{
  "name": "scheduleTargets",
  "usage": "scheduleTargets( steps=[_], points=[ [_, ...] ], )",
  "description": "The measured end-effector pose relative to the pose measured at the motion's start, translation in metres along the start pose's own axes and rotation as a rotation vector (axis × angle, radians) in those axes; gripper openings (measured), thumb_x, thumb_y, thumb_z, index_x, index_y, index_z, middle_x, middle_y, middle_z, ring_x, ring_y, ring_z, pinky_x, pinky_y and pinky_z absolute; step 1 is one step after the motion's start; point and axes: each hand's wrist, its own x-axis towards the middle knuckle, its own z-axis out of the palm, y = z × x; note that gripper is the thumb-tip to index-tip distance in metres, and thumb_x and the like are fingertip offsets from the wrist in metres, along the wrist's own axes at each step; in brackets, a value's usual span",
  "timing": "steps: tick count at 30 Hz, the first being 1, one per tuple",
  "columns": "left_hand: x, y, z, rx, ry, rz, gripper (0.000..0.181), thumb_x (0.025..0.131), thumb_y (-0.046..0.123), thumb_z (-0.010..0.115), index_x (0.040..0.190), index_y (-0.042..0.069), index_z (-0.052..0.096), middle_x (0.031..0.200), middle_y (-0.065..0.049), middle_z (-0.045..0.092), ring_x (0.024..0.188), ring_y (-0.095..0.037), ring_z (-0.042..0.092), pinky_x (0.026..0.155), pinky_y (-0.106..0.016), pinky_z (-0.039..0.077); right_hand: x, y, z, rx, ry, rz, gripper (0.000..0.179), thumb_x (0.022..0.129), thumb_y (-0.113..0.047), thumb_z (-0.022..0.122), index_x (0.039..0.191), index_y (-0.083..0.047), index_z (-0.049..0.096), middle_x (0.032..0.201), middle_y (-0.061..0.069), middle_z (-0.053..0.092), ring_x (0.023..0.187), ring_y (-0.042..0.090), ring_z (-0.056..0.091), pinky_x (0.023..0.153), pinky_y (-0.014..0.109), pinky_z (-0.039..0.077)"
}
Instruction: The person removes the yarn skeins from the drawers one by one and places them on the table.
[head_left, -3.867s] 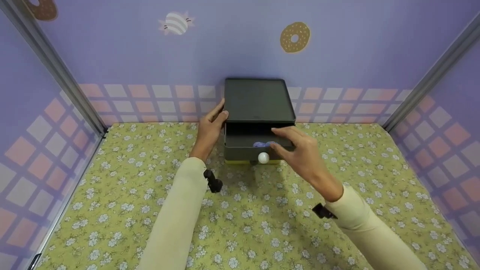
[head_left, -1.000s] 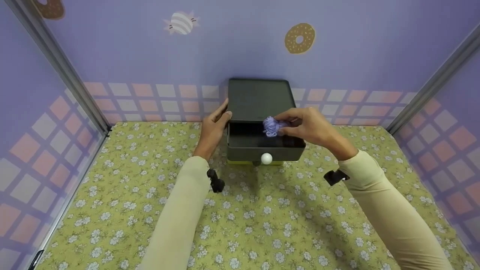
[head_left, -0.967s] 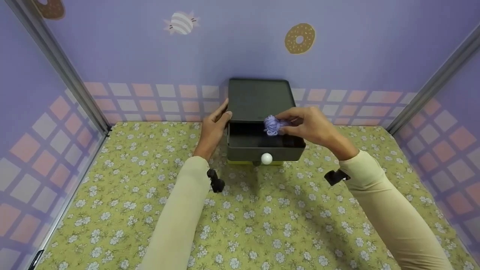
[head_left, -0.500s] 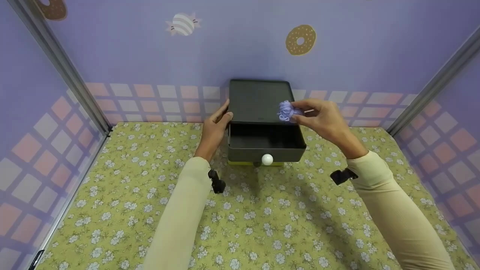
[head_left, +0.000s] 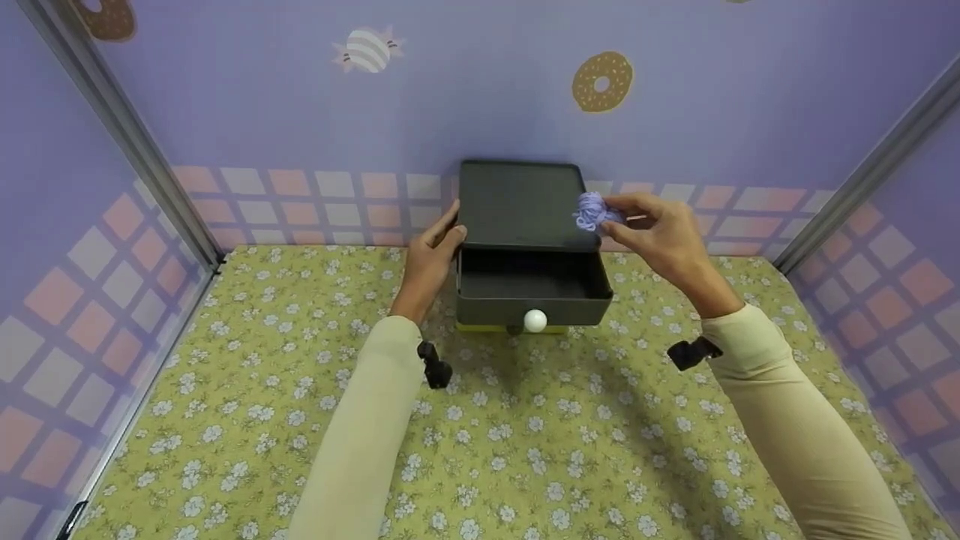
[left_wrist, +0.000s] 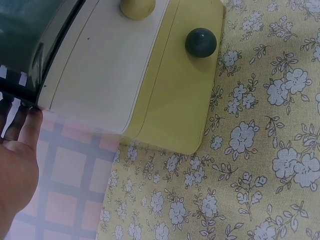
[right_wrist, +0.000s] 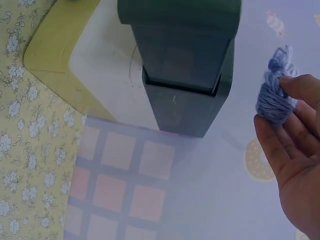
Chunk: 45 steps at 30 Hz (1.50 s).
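A small skein of lilac yarn (head_left: 592, 212) is pinched between the thumb and fingers of my right hand (head_left: 660, 232), in the air beside the right edge of the dark cabinet's top. The stacked drawer cabinet (head_left: 525, 202) stands against the back wall. Its dark top drawer (head_left: 495, 309) with a white knob (head_left: 535, 321) is pulled out, and I see nothing inside. My left hand (head_left: 430, 262) rests against the cabinet's left side with fairly straight fingers. The left wrist view shows its fingertips touching the dark tier; part of that hand is cut off there.
Below the dark tier are a white tier (left_wrist: 105, 60) and a yellow tier (left_wrist: 175, 80) with a dark knob (left_wrist: 201, 42), both shut in. A floral cloth (head_left: 480, 435) covers the table. Patterned purple walls (head_left: 480, 90) enclose the back and sides.
My right hand has lifted the yarn skein out of the top drawer, then up and to the right. The drawer stays pulled out, and my left hand keeps its place on the cabinet.
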Motion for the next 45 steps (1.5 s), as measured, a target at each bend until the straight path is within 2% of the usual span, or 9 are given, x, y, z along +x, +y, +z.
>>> scheduleTargets(
  steps=[5,8,12,18,28,34,37,41,45],
  points=[
    [0.000,0.000,0.001,0.002,-0.004,0.005,0.052,0.111,0.042,0.058,0.162,0.038,0.045,0.167,0.003,0.040,0.146,-0.016,0.045,0.114,-0.040,0.041,-0.001,0.008,-0.003,-0.006,0.065,-0.008,0.032,0.094,-0.001,0.081,0.126,0.002,0.077,0.114,0.019,0.077,0.091,0.000,0.070,0.081,0.013,0.056],
    [0.000,0.000,0.001,-0.005,-0.007,0.010,0.052,0.111,0.041,0.058,0.162,0.038,0.045,0.167,0.003,0.040,0.136,-0.019,0.050,0.107,-0.039,0.042,-0.001,0.013,-0.004,0.012,0.104,-0.003,0.032,0.094,0.000,0.081,0.125,0.004,0.077,0.113,0.022,0.076,0.088,-0.004,0.068,0.081,0.013,0.056],
    [-0.001,0.000,0.002,-0.012,-0.004,0.007,0.052,0.111,0.041,0.058,0.162,0.037,0.045,0.168,0.002,0.039,0.139,-0.020,0.050,0.108,-0.039,0.041,-0.001,0.020,-0.005,0.011,0.153,0.013,0.032,0.094,-0.002,0.082,0.126,0.004,0.077,0.114,0.023,0.076,0.088,-0.004,0.068,0.081,0.013,0.056],
    [-0.002,0.000,0.003,-0.010,0.006,-0.020,0.053,0.111,0.042,0.058,0.162,0.038,0.045,0.168,0.003,0.039,0.149,-0.017,0.044,0.121,-0.041,0.037,-0.005,0.030,-0.007,-0.009,0.193,0.033,0.032,0.095,-0.005,0.082,0.126,0.002,0.077,0.115,0.021,0.076,0.091,-0.001,0.069,0.082,0.014,0.057],
    [-0.001,-0.002,0.002,-0.022,0.007,-0.016,0.055,0.112,0.040,0.057,0.164,0.034,0.042,0.169,0.003,0.036,0.151,-0.019,0.040,0.121,-0.042,0.036,-0.008,0.051,-0.008,-0.036,0.217,0.130,0.033,0.097,-0.008,0.080,0.127,0.003,0.075,0.120,0.020,0.075,0.103,0.026,0.074,0.083,0.018,0.058],
    [0.000,-0.003,0.001,-0.022,0.010,-0.007,0.055,0.112,0.038,0.056,0.164,0.032,0.042,0.170,0.001,0.036,0.152,-0.020,0.039,0.121,-0.042,0.036,-0.013,0.064,-0.006,-0.031,0.230,0.167,0.032,0.098,-0.009,0.079,0.127,0.003,0.075,0.120,0.020,0.075,0.105,0.031,0.074,0.082,0.018,0.058],
    [-0.001,-0.002,0.001,-0.003,0.015,0.005,0.054,0.112,0.040,0.057,0.164,0.032,0.043,0.168,0.001,0.039,0.133,-0.020,0.055,0.109,-0.038,0.043,-0.016,0.072,-0.005,-0.029,0.233,0.184,0.032,0.098,-0.010,0.079,0.127,0.003,0.075,0.119,0.021,0.075,0.106,0.031,0.073,0.081,0.016,0.058],
    [-0.002,-0.002,0.002,0.006,0.014,0.022,0.054,0.112,0.041,0.057,0.164,0.034,0.044,0.167,0.003,0.040,0.116,-0.019,0.056,0.102,-0.037,0.043,-0.020,0.082,-0.003,-0.054,0.232,0.211,0.033,0.099,-0.014,0.079,0.128,0.002,0.076,0.119,0.020,0.075,0.108,0.031,0.073,0.082,0.016,0.057],
    [-0.001,-0.003,0.003,0.000,0.012,0.031,0.054,0.112,0.040,0.057,0.164,0.033,0.044,0.169,0.004,0.036,0.139,-0.015,0.049,0.107,-0.037,0.042,-0.025,0.091,-0.002,-0.073,0.235,0.237,0.034,0.100,-0.017,0.079,0.130,0.000,0.076,0.121,0.018,0.075,0.110,0.031,0.072,0.084,0.017,0.057]
  ],
)
